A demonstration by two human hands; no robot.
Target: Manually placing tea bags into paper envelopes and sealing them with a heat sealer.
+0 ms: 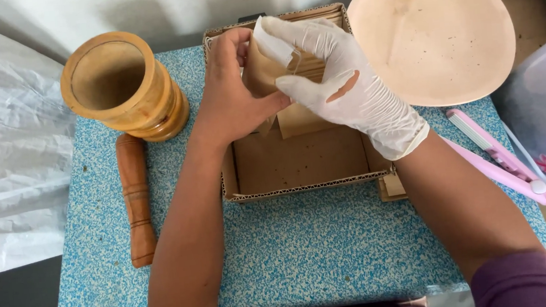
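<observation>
Probably a home craft corner: wooden mortar (123,86) and pestle (137,200), blue speckled table (306,248), pink sealer (504,161).

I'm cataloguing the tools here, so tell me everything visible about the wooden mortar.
The wooden mortar is a tall, turned cup of honey-coloured, glossy wood with ringed grooves near its base. It stands upright and looks empty, on the blue speckled mat at its back left corner. The wooden pestle lies just in front of it. Neither hand touches it.
</observation>
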